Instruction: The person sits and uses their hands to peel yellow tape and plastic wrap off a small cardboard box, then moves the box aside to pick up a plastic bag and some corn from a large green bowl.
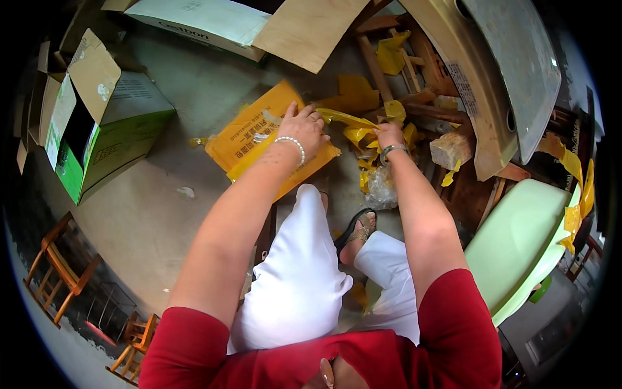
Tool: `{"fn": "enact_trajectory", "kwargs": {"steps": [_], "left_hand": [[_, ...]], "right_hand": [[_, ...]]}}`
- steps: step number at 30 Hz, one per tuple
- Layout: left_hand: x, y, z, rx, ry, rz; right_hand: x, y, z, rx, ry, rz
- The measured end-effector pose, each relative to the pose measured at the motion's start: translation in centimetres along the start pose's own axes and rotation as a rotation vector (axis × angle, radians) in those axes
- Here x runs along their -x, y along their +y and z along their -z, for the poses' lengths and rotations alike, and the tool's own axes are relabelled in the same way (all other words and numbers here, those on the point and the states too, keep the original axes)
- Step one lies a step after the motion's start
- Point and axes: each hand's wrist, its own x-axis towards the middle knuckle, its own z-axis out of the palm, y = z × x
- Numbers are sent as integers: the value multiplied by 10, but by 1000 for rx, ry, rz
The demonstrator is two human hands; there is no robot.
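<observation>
A flat piece of cardboard [249, 129], orange-yellow with dark print, lies tilted in front of my knees. My left hand [303, 133], with a white bead bracelet on the wrist, rests on its upper right part, fingers spread over the surface near the far edge. From beside those fingertips a strip of yellow packing tape [346, 118] stretches right. My right hand [390, 138] pinches the strip's other end; its fingertips are partly hidden by tape. Just below my right hand sits a crumpled ball of clear plastic [381, 189], with loose yellow tape bunched around it.
An open green and white carton [120, 123] stands at the left, another white carton [201, 23] at the far side. Wooden pieces [452, 148] pile up at right beside a pale green basin [518, 240]. Small wooden chairs [61, 266] stand lower left.
</observation>
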Motion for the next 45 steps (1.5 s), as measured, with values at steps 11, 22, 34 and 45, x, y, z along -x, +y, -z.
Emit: {"fn": "enact_trajectory", "kwargs": {"steps": [11, 22, 34, 45], "left_hand": [[0, 0, 2, 45, 7, -21], [-2, 6, 8, 21, -61, 19], [1, 3, 8, 20, -74, 42], [13, -35, -5, 722, 390, 8]], "right_hand": [[-9, 27, 4, -433, -41, -84], [28, 46, 12, -1149, 41, -274], [67, 156, 45, -1022, 596, -732], [15, 148, 59, -786, 531, -263]]}}
